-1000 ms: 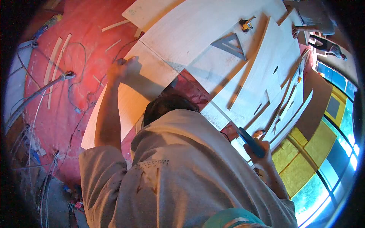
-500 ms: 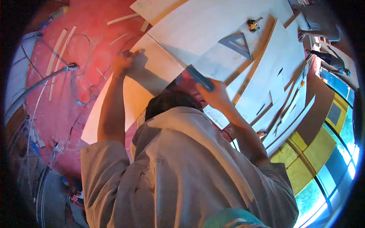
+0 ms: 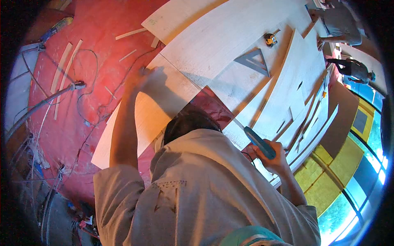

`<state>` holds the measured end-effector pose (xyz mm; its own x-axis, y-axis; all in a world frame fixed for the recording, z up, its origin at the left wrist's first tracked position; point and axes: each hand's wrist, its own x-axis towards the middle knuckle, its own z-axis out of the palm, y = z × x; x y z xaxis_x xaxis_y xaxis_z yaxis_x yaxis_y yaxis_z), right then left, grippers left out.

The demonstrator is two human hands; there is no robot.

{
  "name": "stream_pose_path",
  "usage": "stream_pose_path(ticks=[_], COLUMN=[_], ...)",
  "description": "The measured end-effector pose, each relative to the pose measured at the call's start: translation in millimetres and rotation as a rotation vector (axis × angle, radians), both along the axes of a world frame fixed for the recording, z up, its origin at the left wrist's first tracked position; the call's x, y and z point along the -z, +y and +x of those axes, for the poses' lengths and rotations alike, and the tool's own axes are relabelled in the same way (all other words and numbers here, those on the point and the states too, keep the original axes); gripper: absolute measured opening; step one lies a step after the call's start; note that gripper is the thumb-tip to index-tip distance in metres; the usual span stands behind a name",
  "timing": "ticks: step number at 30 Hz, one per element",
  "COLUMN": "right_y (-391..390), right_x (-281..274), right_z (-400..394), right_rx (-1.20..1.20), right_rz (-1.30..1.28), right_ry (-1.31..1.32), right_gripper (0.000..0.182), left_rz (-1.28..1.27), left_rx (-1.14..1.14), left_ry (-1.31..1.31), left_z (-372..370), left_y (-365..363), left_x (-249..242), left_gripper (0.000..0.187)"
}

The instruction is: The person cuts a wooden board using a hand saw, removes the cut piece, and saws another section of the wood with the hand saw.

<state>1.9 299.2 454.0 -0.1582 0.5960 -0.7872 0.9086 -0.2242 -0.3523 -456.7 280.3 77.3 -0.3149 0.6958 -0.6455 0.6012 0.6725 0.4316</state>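
My right hand is closed round the teal handle of a slim hand tool; a thin grey strip like a blade shows at its far end. The tool is beside my right shoulder, over the corner of the pale sheets. My left hand is blurred at the left edge of a light wooden board, its shadow falling across the wood, its fingers smeared. A straight dark line separates this board from the large pale sheet beyond it.
A grey triangular square and a yellow-black tape measure lie on the sheets. Wooden strips and cables lie on the red floor covering. A person leans at the far right edge; another person stands farther off.
My right hand has drawn the teal-handled tool back from the board's near edge towards my right shoulder. My left hand has shifted slightly down along the board's edge.
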Motion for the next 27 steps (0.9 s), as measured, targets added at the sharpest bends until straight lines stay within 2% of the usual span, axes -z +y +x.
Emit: stream_pose_path(ticks=[2, 3, 4, 6, 8, 9, 11, 12, 13, 15, 18, 20, 21, 22, 23, 24, 27], right_y=[2, 2, 1, 0, -4, -7, -8, -6, -13, -18, -15, -17, -14, -8, -7, 8, 9], right_x=[0, 1, 2, 3, 2, -3, -16, -29, -32, -48, -52, 2, 42, 96, 160, 187, 204], right_z=[-3, -4, -4, -7, -4, -2, 5, 18, 38, 62, 54, 46, 41, 25, 6, -19, -63], right_rx=[0.001, -0.04, -0.081, -0.067, -0.05, -0.032, -0.011, -0.082, -0.154, -0.245, -0.199, -0.197, -0.122, -0.099, -0.042, -0.137, -0.02], right_rz=[-0.041, -0.007, 0.027, 0.052, 0.074, 0.054, 0.018, -0.011, 0.135, 0.099, 0.082, 0.228, 0.033, 0.055, 0.201, 0.224, 0.209], right_ry=[0.0, 0.078, 0.156, 0.185, 0.213, 0.174, 0.095, 0.087, 0.162, 0.079, 0.111, 0.221, 0.065, 0.181, 0.324, 0.318, 0.352], right_gripper=[0.03, 0.032, 0.034, 0.035, 0.036, 0.033, 0.029, 0.028, 0.024, 0.018, 0.016, 0.02, 0.018, 0.021, 0.022, 0.025, 0.025], left_rz=[0.664, 0.659, 0.538, 0.413, 0.387, 0.375, 0.202, 0.201, 0.286, 0.372, 0.415, 0.385, 0.374, 0.415, 0.451, 0.455, 0.397], left_rx=[-0.135, -0.134, -0.086, -0.033, -0.081, -0.072, -0.044, -0.041, -0.055, -0.058, -0.099, -0.086, -0.081, -0.085, -0.091, -0.101, -0.063], left_ry=[-0.192, -0.193, -0.137, -0.09, -0.336, -0.346, -0.23, -0.235, -0.192, -0.159, -0.203, -0.095, -0.056, -0.142, -0.228, -0.216, -0.274], left_z=[16, 16, 16, 15, 9, 9, 9, 11, 15, 24, 26, 25, 22, 21, 22, 21, 22], left_y=[26, 39, 54, 65, 64, 64, 69, 70, 66, 66, 67, 67, 67, 68, 66, 66, 63], left_x=[12, 34, 64, 86, 86, 80, 60, 51, 44, 38, 35, 32, 34, 43, 46, 39, 19], left_gripper=[0.075, 0.075, 0.071, 0.068, 0.066, 0.066, 0.064, 0.064, 0.064, 0.064, 0.065, 0.065, 0.065, 0.063, 0.061, 0.061, 0.056])
